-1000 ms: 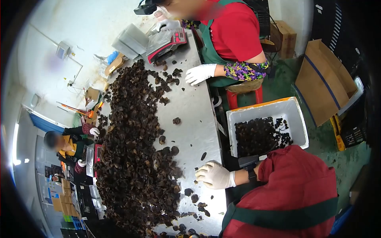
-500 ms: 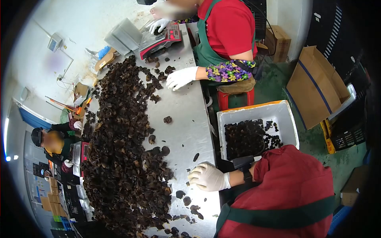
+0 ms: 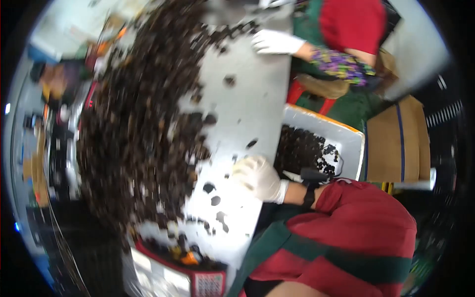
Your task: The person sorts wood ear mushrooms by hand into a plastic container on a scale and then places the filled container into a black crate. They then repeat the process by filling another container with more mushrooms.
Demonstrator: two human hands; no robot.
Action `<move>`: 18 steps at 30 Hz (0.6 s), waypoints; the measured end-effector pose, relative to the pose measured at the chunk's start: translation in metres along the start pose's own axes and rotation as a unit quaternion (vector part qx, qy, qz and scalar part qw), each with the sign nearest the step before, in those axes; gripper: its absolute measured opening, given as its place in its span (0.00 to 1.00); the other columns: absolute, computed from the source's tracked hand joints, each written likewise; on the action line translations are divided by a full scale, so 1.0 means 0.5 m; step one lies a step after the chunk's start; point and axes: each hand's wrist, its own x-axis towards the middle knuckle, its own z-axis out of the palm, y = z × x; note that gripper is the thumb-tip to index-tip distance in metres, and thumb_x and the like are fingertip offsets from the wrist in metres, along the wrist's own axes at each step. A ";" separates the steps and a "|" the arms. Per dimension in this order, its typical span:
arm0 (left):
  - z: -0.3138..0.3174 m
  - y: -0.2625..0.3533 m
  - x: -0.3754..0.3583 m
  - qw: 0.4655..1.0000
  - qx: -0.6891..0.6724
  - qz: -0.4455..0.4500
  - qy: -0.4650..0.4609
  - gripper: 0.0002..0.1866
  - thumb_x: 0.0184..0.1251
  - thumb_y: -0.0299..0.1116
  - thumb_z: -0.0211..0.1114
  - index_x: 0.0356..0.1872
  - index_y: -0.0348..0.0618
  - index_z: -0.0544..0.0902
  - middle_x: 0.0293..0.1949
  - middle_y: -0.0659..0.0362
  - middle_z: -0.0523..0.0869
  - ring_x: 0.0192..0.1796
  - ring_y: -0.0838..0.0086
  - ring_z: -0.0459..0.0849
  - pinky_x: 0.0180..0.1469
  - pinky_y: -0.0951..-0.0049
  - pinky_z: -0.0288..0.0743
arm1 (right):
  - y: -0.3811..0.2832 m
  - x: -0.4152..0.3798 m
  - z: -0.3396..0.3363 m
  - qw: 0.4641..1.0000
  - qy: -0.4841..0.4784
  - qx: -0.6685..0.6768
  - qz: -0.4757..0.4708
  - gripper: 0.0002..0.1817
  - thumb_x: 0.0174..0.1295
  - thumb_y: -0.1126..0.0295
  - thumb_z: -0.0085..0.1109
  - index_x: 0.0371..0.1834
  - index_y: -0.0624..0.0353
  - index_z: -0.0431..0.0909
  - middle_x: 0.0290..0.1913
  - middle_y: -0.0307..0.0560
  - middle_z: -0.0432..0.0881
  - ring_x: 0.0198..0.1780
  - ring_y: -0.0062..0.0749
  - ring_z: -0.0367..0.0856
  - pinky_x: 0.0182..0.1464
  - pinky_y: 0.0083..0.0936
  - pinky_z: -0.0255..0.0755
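Note:
My right hand (image 3: pixel 260 179), in a white glove, is palm down at the near edge of the metal table (image 3: pixel 250 106). Its fingers look bent, but blur and glare hide whether anything is under them. Loose pieces of dark wood ear mushroom (image 3: pixel 215 200) lie beside it, and a big heap of wood ear mushrooms (image 3: pixel 138 133) spreads beyond. Of my left arm only bare skin (image 3: pixel 297 289) shows at the bottom edge; the left hand is out of frame. Near that edge is a red-framed scale (image 3: pixel 222 283) with shiny clear plastic (image 3: pixel 153 287) beside it.
A grey tub (image 3: pixel 349 148) partly filled with dark pieces stands by the table. A co-worker's white-gloved hand (image 3: pixel 277 43) rests on the table farther along. Another person (image 3: pixel 54 81) is across the heap. A cardboard box (image 3: pixel 398 141) stands on the floor behind the tub.
The view has swung toward my left, so the red-framed scale has come into frame and the co-worker's scale has mostly left it. My right hand stays at the table edge.

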 end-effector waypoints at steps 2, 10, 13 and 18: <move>-0.008 0.009 -0.051 0.998 -0.008 -0.003 -0.056 0.18 0.67 0.28 0.65 0.57 0.37 0.82 0.57 0.47 0.84 0.56 0.58 0.84 0.62 0.59 0.76 | -0.016 0.032 -0.031 0.999 0.000 0.031 -0.006 0.09 0.56 0.67 0.60 0.40 0.51 0.82 0.51 0.40 0.82 0.55 0.41 0.77 0.59 0.43 0.66; 0.237 0.148 -0.183 0.959 -0.177 0.162 -0.149 0.21 0.60 0.19 0.61 0.56 0.38 0.79 0.55 0.50 0.83 0.55 0.55 0.82 0.59 0.56 0.76 | -0.008 0.052 -0.030 0.997 -0.039 0.072 0.004 0.12 0.52 0.72 0.62 0.41 0.50 0.83 0.52 0.40 0.82 0.53 0.41 0.78 0.58 0.38 0.68; 0.231 0.176 -0.155 0.954 -0.229 0.140 -0.133 0.20 0.61 0.21 0.61 0.57 0.38 0.79 0.57 0.50 0.82 0.56 0.54 0.82 0.60 0.56 0.75 | 0.029 0.147 -0.039 0.995 -0.034 0.098 0.000 0.19 0.53 0.68 0.65 0.51 0.50 0.81 0.61 0.46 0.77 0.63 0.47 0.72 0.63 0.42 0.66; 0.248 0.237 -0.161 0.894 -0.360 0.132 -0.231 0.25 0.60 0.22 0.64 0.61 0.39 0.78 0.59 0.48 0.79 0.62 0.49 0.77 0.66 0.53 0.71 | 0.115 0.363 0.002 0.997 -0.072 0.019 0.016 0.36 0.54 0.50 0.68 0.69 0.44 0.73 0.75 0.55 0.63 0.74 0.57 0.60 0.73 0.49 0.59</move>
